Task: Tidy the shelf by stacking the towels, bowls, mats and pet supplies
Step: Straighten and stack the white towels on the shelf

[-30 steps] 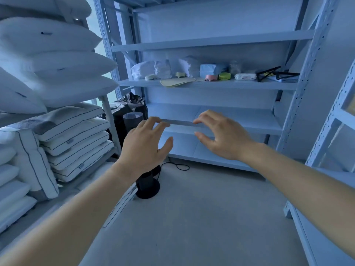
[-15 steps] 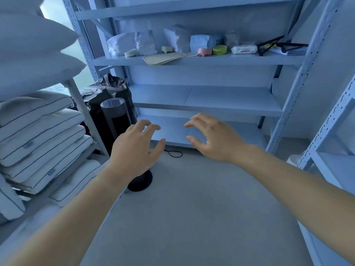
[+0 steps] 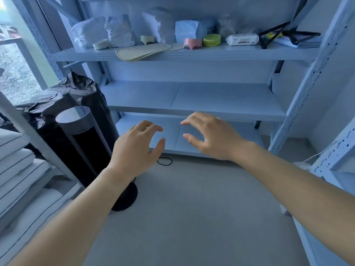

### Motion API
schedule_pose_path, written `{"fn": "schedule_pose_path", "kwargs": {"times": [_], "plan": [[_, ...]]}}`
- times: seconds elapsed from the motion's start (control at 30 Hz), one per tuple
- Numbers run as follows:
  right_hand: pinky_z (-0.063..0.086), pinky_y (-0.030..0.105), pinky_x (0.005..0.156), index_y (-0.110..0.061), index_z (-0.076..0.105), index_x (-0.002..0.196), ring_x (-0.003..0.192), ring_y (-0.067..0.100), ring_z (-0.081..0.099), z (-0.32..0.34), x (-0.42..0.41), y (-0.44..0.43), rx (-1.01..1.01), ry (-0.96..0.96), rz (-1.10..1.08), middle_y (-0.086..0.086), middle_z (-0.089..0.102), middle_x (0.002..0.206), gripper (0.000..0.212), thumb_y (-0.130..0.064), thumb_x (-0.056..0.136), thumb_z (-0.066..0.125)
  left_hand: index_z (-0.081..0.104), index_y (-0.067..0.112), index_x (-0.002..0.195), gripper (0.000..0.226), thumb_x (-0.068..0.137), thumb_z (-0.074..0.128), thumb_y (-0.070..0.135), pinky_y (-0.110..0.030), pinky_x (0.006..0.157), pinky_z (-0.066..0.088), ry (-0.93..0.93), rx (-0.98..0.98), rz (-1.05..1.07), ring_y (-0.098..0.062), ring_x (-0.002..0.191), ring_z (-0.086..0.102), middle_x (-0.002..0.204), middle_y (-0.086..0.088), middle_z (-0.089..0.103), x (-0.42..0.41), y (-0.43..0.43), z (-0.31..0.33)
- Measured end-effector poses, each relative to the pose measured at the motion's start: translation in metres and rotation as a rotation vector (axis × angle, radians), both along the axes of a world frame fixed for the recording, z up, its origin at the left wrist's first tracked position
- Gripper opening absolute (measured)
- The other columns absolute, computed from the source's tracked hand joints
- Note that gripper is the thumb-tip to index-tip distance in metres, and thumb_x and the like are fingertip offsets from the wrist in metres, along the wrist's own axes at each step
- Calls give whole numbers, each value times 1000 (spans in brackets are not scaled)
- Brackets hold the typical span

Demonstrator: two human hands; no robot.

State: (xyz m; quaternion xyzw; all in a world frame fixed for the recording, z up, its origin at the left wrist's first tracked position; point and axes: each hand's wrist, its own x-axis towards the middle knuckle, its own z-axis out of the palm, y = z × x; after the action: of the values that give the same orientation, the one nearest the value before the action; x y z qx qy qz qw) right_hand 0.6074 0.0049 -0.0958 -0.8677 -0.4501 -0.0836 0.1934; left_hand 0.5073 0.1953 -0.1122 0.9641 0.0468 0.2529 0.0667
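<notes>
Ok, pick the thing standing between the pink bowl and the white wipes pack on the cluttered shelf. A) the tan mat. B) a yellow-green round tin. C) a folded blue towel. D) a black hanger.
B: the yellow-green round tin stands on the shelf just right of the pink bowl and left of the wipes pack.

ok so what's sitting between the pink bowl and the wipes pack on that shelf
A round yellow-green tin stands between the pink bowl and the wipes pack, on the same shelf. The head view shows it.
</notes>
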Motion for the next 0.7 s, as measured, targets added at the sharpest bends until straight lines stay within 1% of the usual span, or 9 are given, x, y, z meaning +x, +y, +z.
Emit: {"fn": "schedule_pose_path", "kwargs": {"times": [0.07, 0.13, 0.2, 0.27, 0.33, 0.4, 0.5, 0.57, 0.7], "plan": [[35, 26, 84, -22, 52, 123, 110, 12, 47, -1, 31, 8, 8, -7, 16, -7, 51, 122, 35, -39, 94, 46, 60, 26, 112, 30, 88, 49, 42, -26, 63, 40, 10, 0, 10, -13, 94, 57, 113, 10, 58, 30, 8, -5], [34, 26, 83, -21, 53, 122, 109, 13, 47, -2, 58, 21, 14, -14, 31, -7, 51, 121, 34, -39, 93, 47, 59, 25, 114, 31, 89, 50, 41, -27, 65, 42, 22, -10, 26, -15, 96, 57, 114, 9, 58, 55, 19, -8], [37, 28, 84, -21, 53, 122, 109, 14, 48, -3, 82, 37, 22, -16, 43, -7, 51, 120, 35, -40, 93, 47, 58, 25, 115, 33, 88, 50, 42, -27, 66, 42, 22, -15, 41, -16, 97, 57, 115, 8, 58, 77, 31, -8], [40, 30, 86, -21, 52, 122, 110, 14, 48, -6, 101, 54, 27, -19, 63, -7, 51, 120, 36, -40, 93, 46, 58, 25, 116, 34, 88, 49, 43, -27, 66, 40, 25, -17, 50, -15, 92, 59, 115, 8, 59, 96, 45, -8], [39, 30, 87, -21, 51, 125, 112, 14, 47, -8, 123, 74, 31, -20, 86, -7, 50, 122, 38, -41, 93, 46, 56, 24, 118, 37, 88, 48, 44, -27, 66, 39, 29, -26, 64, -16, 88, 60, 116, 7, 59, 116, 62, -8], [39, 29, 88, -20, 48, 128, 115, 14, 46, -11, 145, 96, 35, -22, 100, -6, 49, 124, 41, -41, 93, 46, 56, 23, 120, 38, 88, 49, 43, -28, 68, 38, 31, -39, 78, -18, 91, 60, 116, 6, 60, 136, 81, -10], [43, 36, 91, -19, 46, 130, 117, 16, 45, -16, 181, 132, 26, -31, 108, -3, 48, 128, 44, -40, 92, 47, 56, 22, 120, 38, 88, 51, 42, -28, 69, 37, 22, -39, 101, -20, 97, 59, 114, 5, 61, 169, 114, -16], [43, 38, 92, -18, 46, 131, 116, 18, 46, -17, 208, 160, 14, -43, 112, -2, 48, 127, 44, -40, 92, 48, 57, 22, 119, 38, 88, 50, 43, -28, 68, 37, 13, -25, 113, -20, 96, 59, 112, 5, 61, 195, 140, -18], [41, 38, 94, -19, 45, 131, 116, 17, 45, -12, 263, 225, -22, -66, 131, -3, 47, 128, 44, -41, 93, 46, 58, 21, 118, 38, 88, 51, 43, -28, 67, 36, -5, -8, 108, -22, 93, 60, 110, 3, 63, 252, 204, -12]]}}
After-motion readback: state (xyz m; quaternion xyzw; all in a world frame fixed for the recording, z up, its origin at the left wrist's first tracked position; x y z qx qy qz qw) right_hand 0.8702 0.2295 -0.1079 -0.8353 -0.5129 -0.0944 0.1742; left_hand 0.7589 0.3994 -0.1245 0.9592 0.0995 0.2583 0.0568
